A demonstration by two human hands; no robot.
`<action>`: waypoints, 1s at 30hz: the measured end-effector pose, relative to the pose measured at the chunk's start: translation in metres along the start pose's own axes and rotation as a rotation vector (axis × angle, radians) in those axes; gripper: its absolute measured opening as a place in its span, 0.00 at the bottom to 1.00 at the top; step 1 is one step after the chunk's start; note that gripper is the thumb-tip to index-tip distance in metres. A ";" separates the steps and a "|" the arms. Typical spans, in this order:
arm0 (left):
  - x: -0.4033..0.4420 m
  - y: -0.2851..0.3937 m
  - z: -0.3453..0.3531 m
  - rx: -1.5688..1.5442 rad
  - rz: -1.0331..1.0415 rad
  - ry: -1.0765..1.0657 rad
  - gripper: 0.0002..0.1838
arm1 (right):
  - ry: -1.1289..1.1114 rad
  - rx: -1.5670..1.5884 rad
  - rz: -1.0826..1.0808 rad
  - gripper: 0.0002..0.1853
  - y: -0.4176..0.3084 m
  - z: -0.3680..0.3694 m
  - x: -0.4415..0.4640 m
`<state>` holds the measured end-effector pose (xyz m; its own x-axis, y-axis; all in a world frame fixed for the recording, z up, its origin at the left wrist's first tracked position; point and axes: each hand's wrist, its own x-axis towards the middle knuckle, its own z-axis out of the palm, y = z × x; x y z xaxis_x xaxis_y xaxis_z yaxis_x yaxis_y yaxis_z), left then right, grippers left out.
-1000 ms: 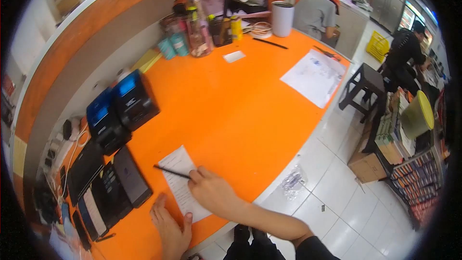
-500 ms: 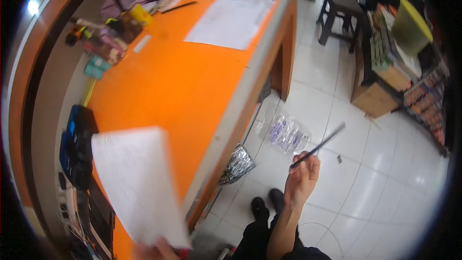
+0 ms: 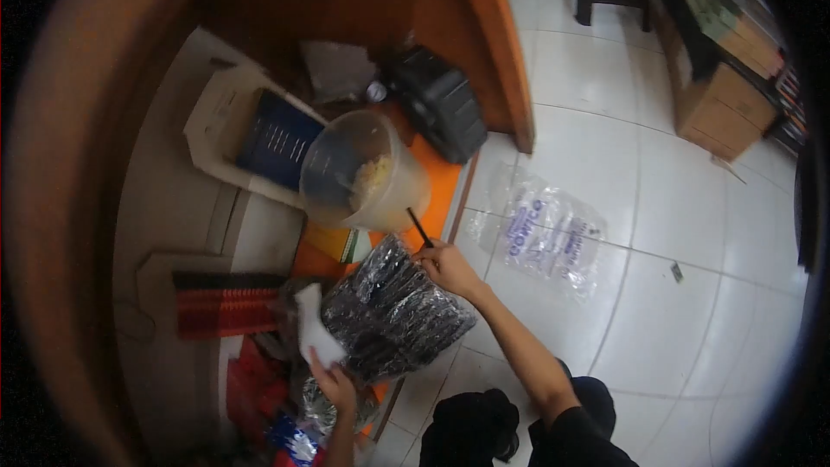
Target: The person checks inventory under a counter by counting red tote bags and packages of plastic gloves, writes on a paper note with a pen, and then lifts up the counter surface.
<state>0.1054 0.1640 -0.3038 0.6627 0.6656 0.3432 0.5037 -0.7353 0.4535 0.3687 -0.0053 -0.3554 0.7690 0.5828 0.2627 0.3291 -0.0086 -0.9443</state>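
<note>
So we're bent over the low orange shelf with both hands busy. Our right hand has its fingers pinching a black pen, which pokes up toward the translucent bucket, and the same fingers are at the upper edge of the wrapped bundle, dark stuff in shiny clear plastic. Can't tell if they're properly gripping that edge or just touching it. Our left hand has the white paper pinched by its lower end, right beside the bundle's left side. The paper looks bent and a bit blurry, so no luck reading it.

As for the step in hand, we'd call it handling the bundle with pen and paper along for the ride. Any move of the bundle from here would call for a firmer hold on that slick wrap, without dropping the pen or crumpling the paper. We'd also want to mind the bucket, since it sits just beyond the bundle.

Round about: a black case behind the bucket, a dark blue item on the bucket's left, red packets left of the paper, and a clear printed bag on the tiled floor.
</note>
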 end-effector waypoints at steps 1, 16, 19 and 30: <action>0.003 -0.039 0.010 -0.008 -0.047 0.087 0.27 | -0.122 -0.085 0.034 0.10 0.022 0.020 0.002; -0.026 -0.198 0.090 -0.205 -0.452 0.100 0.26 | -0.448 0.001 0.611 0.35 0.133 0.068 -0.076; -0.038 -0.174 0.073 -0.311 -0.473 0.045 0.19 | -0.328 0.312 0.593 0.28 0.113 0.063 -0.102; -0.054 -0.062 -0.008 -0.290 -0.101 0.047 0.10 | 0.004 0.420 0.787 0.27 0.097 0.016 -0.240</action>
<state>0.0341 0.1748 -0.3442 0.5874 0.7437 0.3190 0.3825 -0.6025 0.7005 0.2074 -0.1326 -0.5128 0.6894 0.5308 -0.4929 -0.5228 -0.1064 -0.8458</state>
